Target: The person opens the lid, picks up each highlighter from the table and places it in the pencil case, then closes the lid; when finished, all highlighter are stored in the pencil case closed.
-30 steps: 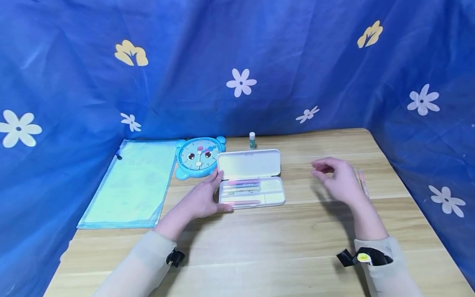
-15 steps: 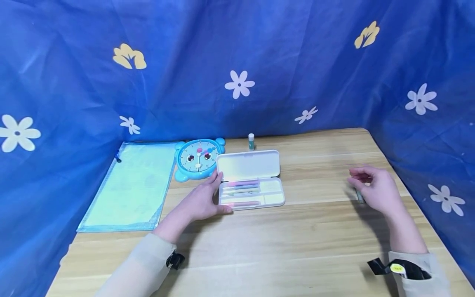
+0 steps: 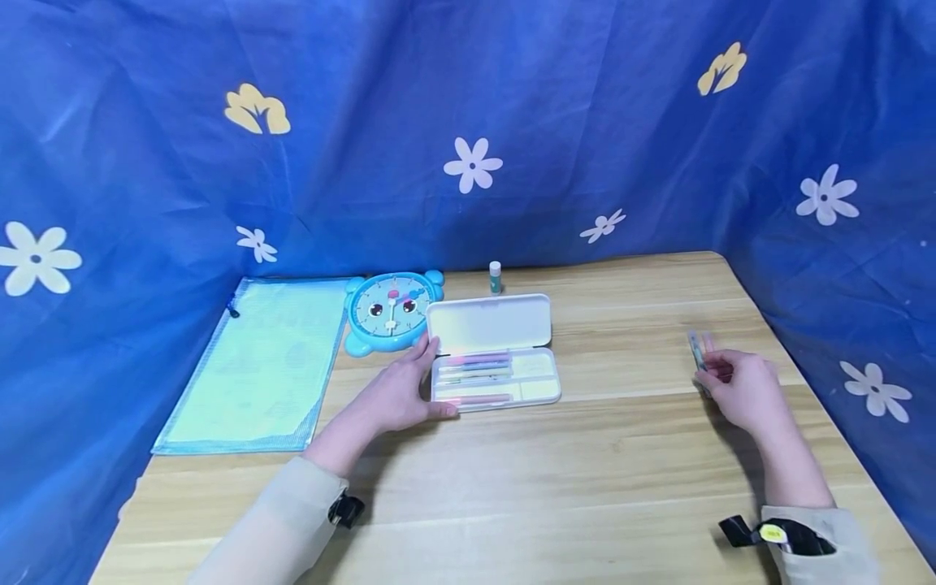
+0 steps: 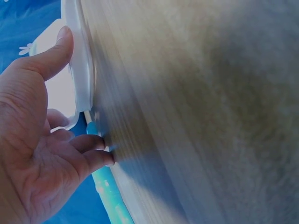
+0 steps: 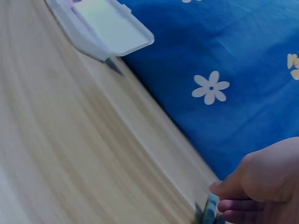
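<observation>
A white pencil case (image 3: 541,390) lies with its lid raised, several pens and pencils (image 3: 475,370) in its tray. My left hand (image 3: 398,394) holds the case's left end, thumb at the front corner and fingers by the hinge; in the left wrist view the thumb (image 4: 58,53) lies along the case's edge. Far to the right, my right hand (image 3: 746,390) pinches a slim bluish pen (image 3: 695,348) between thumb and fingers. A pink pen (image 3: 708,343) shows right beside it, partly hidden by the hand. In the right wrist view, the bluish pen (image 5: 210,210) is partly cut off.
A blue animal-faced toy clock (image 3: 391,309) stands behind the left hand, close to the case. A glue stick (image 3: 496,278) stands upright at the back. At left lies a light-blue zip document pouch (image 3: 252,366). Blue flowered cloth (image 3: 585,122) borders the wooden table (image 3: 556,487).
My right hand has moved right, across to the pens at the table's right side, then slightly nearer me, and now pinches the bluish one. The left hand stays at the pencil case.
</observation>
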`<state>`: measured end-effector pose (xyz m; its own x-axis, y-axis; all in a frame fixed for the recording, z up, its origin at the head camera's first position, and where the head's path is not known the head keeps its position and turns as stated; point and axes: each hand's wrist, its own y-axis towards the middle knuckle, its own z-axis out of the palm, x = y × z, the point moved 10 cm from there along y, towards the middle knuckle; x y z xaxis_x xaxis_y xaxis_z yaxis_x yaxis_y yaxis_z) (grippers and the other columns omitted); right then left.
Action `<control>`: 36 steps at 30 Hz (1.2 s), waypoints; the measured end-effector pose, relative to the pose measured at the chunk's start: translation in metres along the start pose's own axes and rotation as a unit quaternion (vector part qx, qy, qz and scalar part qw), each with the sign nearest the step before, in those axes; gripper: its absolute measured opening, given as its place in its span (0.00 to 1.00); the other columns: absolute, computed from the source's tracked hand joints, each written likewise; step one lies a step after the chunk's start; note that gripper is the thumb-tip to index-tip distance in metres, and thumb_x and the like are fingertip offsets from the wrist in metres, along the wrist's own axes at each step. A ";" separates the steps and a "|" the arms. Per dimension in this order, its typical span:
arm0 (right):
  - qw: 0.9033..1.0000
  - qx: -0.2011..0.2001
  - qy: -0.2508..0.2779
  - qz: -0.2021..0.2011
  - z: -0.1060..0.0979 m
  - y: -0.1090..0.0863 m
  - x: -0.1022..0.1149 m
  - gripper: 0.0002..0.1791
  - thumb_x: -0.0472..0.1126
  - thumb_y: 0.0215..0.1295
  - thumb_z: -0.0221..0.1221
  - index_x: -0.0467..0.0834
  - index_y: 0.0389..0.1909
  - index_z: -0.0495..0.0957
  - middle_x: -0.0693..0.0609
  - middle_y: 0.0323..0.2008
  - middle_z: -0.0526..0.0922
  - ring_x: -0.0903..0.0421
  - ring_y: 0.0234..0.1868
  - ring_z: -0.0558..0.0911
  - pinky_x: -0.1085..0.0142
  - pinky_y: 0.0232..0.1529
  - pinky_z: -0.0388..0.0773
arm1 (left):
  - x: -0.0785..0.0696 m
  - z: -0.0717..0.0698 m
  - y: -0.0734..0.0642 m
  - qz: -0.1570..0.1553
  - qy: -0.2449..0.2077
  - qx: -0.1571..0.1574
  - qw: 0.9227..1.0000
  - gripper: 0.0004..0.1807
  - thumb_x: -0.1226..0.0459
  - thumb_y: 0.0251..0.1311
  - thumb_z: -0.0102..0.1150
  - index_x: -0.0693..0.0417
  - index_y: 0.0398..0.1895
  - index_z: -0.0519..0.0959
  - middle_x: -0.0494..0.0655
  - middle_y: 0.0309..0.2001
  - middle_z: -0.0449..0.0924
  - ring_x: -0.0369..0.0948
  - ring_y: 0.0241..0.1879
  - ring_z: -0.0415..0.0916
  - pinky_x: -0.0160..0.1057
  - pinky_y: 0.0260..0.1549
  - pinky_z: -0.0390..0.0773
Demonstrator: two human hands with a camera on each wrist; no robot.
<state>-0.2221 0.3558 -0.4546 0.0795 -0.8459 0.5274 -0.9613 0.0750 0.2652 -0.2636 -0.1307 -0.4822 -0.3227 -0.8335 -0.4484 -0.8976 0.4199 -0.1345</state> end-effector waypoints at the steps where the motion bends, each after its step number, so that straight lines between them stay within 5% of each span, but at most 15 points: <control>1: 1.000 0.002 -0.003 0.003 0.002 0.000 0.000 0.13 0.30 0.61 0.72 0.26 0.44 0.85 0.40 0.31 0.88 0.41 0.33 0.87 0.60 0.33 0.81 | 0.000 0.000 0.000 0.000 0.000 0.000 1.000 0.73 0.35 0.49 0.79 0.59 0.86 0.46 0.58 0.85 0.38 0.62 0.79 0.53 0.58 0.74 0.61; 6: 0.999 0.015 -0.019 0.030 0.010 0.000 -0.002 0.15 0.30 0.63 0.71 0.24 0.46 0.84 0.38 0.31 0.87 0.38 0.35 0.86 0.42 0.40 0.82 | -0.001 -0.001 -0.002 -0.001 0.001 0.002 1.000 0.72 0.35 0.49 0.79 0.59 0.86 0.46 0.59 0.85 0.38 0.62 0.79 0.52 0.58 0.75 0.60; 16: 0.998 0.029 -0.031 0.055 0.020 0.002 -0.004 0.16 0.31 0.60 0.71 0.24 0.45 0.84 0.36 0.31 0.87 0.35 0.37 0.86 0.39 0.43 0.81 | -0.001 -0.002 -0.002 -0.003 -0.001 0.002 1.000 0.73 0.35 0.48 0.79 0.59 0.86 0.46 0.58 0.85 0.38 0.62 0.79 0.52 0.58 0.75 0.60; 24: 0.999 0.007 -0.020 0.033 0.015 0.001 0.002 0.11 0.29 0.59 0.68 0.27 0.42 0.86 0.41 0.29 0.87 0.40 0.34 0.85 0.44 0.40 0.79 | -0.002 -0.002 -0.002 -0.003 -0.003 0.005 1.000 0.72 0.36 0.50 0.79 0.59 0.86 0.46 0.57 0.85 0.37 0.61 0.79 0.51 0.57 0.75 0.60; 31: 1.000 -0.008 0.007 -0.016 0.010 0.002 0.020 0.15 0.23 0.65 0.61 0.24 0.52 0.82 0.27 0.46 0.80 0.28 0.52 0.79 0.34 0.52 0.73 | -0.004 -0.003 -0.003 -0.002 -0.001 0.003 1.000 0.72 0.36 0.50 0.79 0.59 0.86 0.46 0.57 0.85 0.38 0.62 0.79 0.52 0.57 0.75 0.61; 36: 0.999 -0.020 0.007 -0.034 0.004 0.006 0.038 0.13 0.22 0.66 0.60 0.25 0.50 0.82 0.31 0.44 0.79 0.34 0.45 0.78 0.38 0.46 0.72 | -0.004 -0.003 -0.003 -0.003 -0.002 0.002 1.000 0.72 0.37 0.49 0.80 0.60 0.86 0.47 0.58 0.85 0.38 0.62 0.79 0.51 0.58 0.75 0.59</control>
<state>-0.2255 0.3225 -0.4363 0.1489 -0.8428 0.5173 -0.9419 0.0385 0.3337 -0.2601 -0.1297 -0.4776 -0.3165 -0.8349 -0.4503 -0.8983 0.4163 -0.1405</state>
